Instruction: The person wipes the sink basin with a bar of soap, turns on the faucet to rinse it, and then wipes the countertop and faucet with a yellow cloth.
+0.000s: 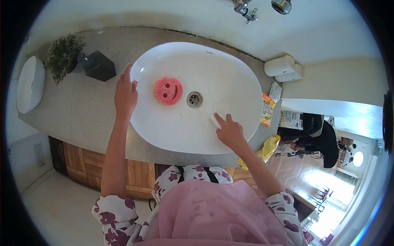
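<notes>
A white oval sink basin (164, 137) stands on the counter in front of me. My left hand (126, 95) grips its left rim, the thumb showing at the edge. Inside the basin, to the lower right of the metal drain (194, 99), my right hand (230, 132) presses a small white sponge (215, 120) against the surface. Its fingers are closed around the sponge and partly cover it. Faint brownish marks show on the basin near those fingers. A pink smiley-face scrub sponge (168, 91) lies in the basin left of the drain, touched by neither hand.
On the grey counter (98, 110), a dark bottle (99, 66) and a potted plant (64, 55) stand left. At right are paper rolls (280, 66), a yellow packet (267, 110) and a yellow cloth (269, 148). A tap (245, 11) juts from the wall. A person in black (328, 143) is farther right.
</notes>
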The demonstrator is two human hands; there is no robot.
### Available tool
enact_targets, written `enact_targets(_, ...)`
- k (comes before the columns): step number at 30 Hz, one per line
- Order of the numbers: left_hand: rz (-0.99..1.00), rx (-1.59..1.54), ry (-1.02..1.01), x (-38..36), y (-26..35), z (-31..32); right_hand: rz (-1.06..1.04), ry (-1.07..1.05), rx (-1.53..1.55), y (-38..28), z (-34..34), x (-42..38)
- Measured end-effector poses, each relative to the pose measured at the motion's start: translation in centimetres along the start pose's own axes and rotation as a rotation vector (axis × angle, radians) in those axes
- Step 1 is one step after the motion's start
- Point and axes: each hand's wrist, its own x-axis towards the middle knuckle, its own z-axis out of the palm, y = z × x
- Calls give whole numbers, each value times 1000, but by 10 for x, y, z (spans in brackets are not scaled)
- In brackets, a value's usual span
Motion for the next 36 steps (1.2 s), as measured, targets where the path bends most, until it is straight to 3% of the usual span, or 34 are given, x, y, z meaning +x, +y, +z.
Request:
enact_targets(4, 7, -23, 16, -1, -3, 2, -110, -33, 16, 17, -16, -23)
enact_targets(6, -7, -29, 1, -1, -1, -1, -225, -249, -63, 17, -42, -53)
enact_targets(7, -15, -32, -13, 0, 0, -3, -225, -253, -65, 17, -42, -54)
enact_targets(10, -7, -32, -2, -1, 2, -3, -220, -211, -115, 8, -27, -43)
enact_targets(12, 0, -35, 5, -1, -1, 1, -143, 52, -132, 1, 10, -7)
enact_targets(16, 15, -43, 27, 0, -5, 3, -210, 87, -184, 5, 5, -15)
enact_targets(18, -2, -39, 21, -1, 0, 0, -299, -143, -196, 7, -31, -49)
enact_targets(21, -9, -29, 8, -1, 1, -3, -301, -181, -196, 10, -38, -58)
enact_targets(22, -2, -32, 11, 0, 2, -3, -299, -183, -197, 10, -29, -48)
enact_targets(24, -9, -26, 8, -1, 2, -2, -256, 14, -134, 8, -4, -14)
enact_targets(28, -4, -24, 19, -1, -2, 0, -296, 1, -80, 15, -15, -10)
enact_targets(30, -2, -32, 21, 0, 1, -2, -389, -218, -139, 20, -37, -36)
enact_targets(33, 6, -34, 17, -1, 1, -4, -313, -324, -194, 6, -59, -51)
enact_targets(34, 14, -36, 23, 0, 1, -4, -312, -324, -194, 6, -45, -43)
enact_targets(36, 5, -24, 14, 0, 0, -2, -252, -10, -152, 7, -5, -13)
